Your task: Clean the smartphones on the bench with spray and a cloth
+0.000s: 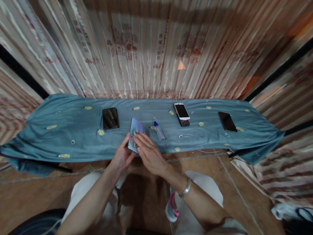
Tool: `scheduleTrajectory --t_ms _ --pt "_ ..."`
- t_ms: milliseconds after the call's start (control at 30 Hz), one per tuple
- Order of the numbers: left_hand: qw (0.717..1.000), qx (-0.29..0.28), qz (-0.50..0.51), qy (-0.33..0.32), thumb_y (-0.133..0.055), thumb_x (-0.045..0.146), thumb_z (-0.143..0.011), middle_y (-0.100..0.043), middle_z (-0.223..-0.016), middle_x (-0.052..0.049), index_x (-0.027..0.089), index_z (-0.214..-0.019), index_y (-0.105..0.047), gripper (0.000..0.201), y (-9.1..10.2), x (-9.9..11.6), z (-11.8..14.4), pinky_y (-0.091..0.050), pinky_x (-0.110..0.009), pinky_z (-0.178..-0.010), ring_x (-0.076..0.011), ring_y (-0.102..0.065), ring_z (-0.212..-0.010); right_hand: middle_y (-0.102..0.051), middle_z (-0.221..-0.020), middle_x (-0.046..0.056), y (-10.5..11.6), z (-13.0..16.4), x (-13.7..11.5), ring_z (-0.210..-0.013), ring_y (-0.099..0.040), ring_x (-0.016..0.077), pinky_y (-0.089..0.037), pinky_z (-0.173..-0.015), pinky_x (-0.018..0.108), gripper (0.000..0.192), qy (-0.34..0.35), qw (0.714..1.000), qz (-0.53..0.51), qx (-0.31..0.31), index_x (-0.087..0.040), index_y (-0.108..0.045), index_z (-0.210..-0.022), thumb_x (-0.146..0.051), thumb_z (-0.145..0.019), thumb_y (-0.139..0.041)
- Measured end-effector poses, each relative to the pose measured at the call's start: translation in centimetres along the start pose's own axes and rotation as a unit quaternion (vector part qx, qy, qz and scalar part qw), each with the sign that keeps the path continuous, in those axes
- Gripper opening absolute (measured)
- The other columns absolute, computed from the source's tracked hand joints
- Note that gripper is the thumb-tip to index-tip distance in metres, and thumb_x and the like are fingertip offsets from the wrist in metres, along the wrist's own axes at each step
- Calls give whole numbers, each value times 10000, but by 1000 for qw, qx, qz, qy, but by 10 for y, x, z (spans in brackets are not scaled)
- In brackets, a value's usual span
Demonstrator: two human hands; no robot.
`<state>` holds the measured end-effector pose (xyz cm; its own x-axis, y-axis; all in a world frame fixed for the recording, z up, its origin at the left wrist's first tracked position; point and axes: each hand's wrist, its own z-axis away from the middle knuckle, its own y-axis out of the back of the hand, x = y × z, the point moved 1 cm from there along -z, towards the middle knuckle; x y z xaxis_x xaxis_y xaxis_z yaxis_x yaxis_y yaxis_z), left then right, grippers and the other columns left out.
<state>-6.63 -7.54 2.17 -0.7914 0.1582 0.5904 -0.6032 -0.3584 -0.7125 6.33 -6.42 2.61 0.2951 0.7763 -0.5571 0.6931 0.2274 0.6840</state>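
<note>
My left hand [121,157] grips the near edge of a pale blue phone [135,127] that lies at the front of the table. My right hand [149,152] presses flat on the phone's near half, with a small cloth under the fingers. A small clear spray bottle with a blue cap [159,130] lies just right of the phone. A bracelet sits on my right wrist.
A blue cloth [67,130] covers the narrow table. On it lie a black phone [110,118] at left, a white phone stacked on a dark one [182,113], and a black phone [227,122] at right. A striped curtain hangs behind. A bag [302,224] sits on the floor at right.
</note>
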Motion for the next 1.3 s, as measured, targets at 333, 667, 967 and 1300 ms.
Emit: scheduleTrajectory --t_ms 333,667,967,1300 --pt "997 -47 -44 33 -553 226 -841 -677 -1126 -26 227 -1218 -567 377 -11 -17 20 -503 -373 -913 -191 -652 -956 -355 -1470 116 10 -24 43 -1390 -249 182 -210 -1148 406 495 -91 995 0 42 -115 -367 -1404 -293 -958 -252" --pt "998 -51 -42 22 -559 206 -826 -665 -1142 -47 244 -1251 -530 428 -13 -12 21 -521 -434 -877 -228 -639 -1006 -537 -1319 88 0 -24 68 -1168 -524 213 -409 -994 384 444 -210 963 -127 111 -185 -510 -1306 -233 -879 -399" --pt "995 -76 -58 -3 -575 230 -805 -681 -1098 -86 191 -1217 -544 415 -12 -12 19 -511 -454 -891 -260 -620 -1057 -546 -593 -36 -10 -26 64 -490 -460 96 -361 -477 218 201 -326 809 -458 173 -178 -631 -817 -343 -704 -622" --pt "998 -41 -47 3 -594 235 -784 -707 -992 -63 177 -1058 -604 280 -14 -19 19 -495 -467 -915 -248 -633 -1023 -560 -524 -35 -7 -32 60 -494 -479 94 -387 -496 222 289 -386 685 -575 225 -179 -560 -559 -334 -485 -792"
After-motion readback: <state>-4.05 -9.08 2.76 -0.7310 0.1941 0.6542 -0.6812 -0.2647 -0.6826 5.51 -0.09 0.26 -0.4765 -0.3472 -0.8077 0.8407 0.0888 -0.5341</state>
